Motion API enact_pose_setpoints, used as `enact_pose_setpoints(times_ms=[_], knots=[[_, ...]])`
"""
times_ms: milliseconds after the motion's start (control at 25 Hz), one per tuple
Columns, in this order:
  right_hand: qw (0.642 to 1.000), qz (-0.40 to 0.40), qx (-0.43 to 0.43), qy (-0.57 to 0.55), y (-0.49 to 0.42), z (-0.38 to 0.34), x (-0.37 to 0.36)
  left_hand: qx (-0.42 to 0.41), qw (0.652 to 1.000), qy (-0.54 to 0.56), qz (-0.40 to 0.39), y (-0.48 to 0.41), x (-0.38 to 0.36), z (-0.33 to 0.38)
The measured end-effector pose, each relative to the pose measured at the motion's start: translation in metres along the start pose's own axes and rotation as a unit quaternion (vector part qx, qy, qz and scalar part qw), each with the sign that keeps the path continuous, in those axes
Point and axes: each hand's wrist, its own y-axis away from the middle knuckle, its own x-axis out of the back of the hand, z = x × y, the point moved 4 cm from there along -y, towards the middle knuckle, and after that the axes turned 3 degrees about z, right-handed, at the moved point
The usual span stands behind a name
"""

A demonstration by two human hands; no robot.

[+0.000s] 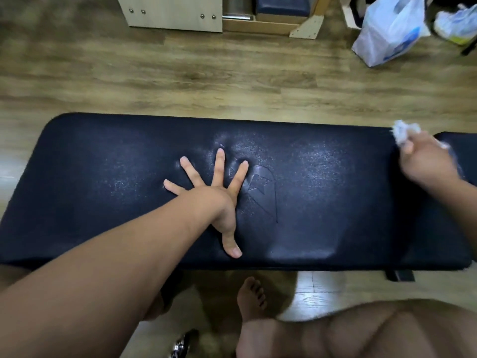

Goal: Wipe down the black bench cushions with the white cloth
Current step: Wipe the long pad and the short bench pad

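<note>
Black cushion (335, 202), left hand (216, 202) splayed flat on it, right hand (426, 164) clutching white cloth (405, 131), plastic bag (389, 32) beyond

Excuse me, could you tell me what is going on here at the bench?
A person is wiping a black bench cushion. The left hand presses flat on its middle, fingers spread, denting the padding. The right hand holds a crumpled white cloth at the cushion's right end; blur hides whether it touches the surface.
</note>
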Motion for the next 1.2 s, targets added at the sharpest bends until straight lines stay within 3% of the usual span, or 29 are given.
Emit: enact_pose_setpoints(times_ms=[80,120,200,280,400,520,680,880,1040,1200], knots=[[0.994,0.02,-0.103,-0.036,0.006,-0.016,0.01,0.003,1.0,0.0,-0.004,0.001,-0.001,0.001],[0.993,0.04,-0.105,-0.042,0.012,-0.045,0.011,0.003,1.0,-0.004,-0.006,0.001,-0.001,0.001],[0.997,0.037,-0.004,-0.06,0.034,-0.135,-0.004,0.002,1.0,-0.006,-0.007,0.003,0.001,0.0],[0.991,-0.02,0.116,-0.07,0.071,-0.236,-0.02,0.011,1.0,-0.003,-0.018,0.006,0.002,0.001],[0.947,-0.064,0.305,-0.08,0.107,-0.304,-0.028,0.019,0.999,-0.021,-0.034,0.009,0.001,0.001],[0.951,-0.056,0.29,-0.089,0.085,-0.236,-0.025,0.006,1.0,0.005,-0.016,0.007,0.002,0.0],[0.993,-0.011,0.116,-0.014,0.034,-0.089,-0.014,-0.002,1.0,0.019,-0.01,0.007,0.001,0.001],[0.993,-0.056,-0.105,-0.013,-0.029,0.018,-0.002,-0.004,1.0,0.016,-0.018,0.009,0.003,0.002],[0.981,-0.057,-0.183,0.033,-0.023,0.03,-0.006,-0.005,1.0,0.016,-0.024,0.011,0.005,0.001],[0.976,-0.115,-0.148,0.109,-0.059,0.094,-0.064,-0.006,1.0,0.02,-0.02,0.012,0.005,0.002]])
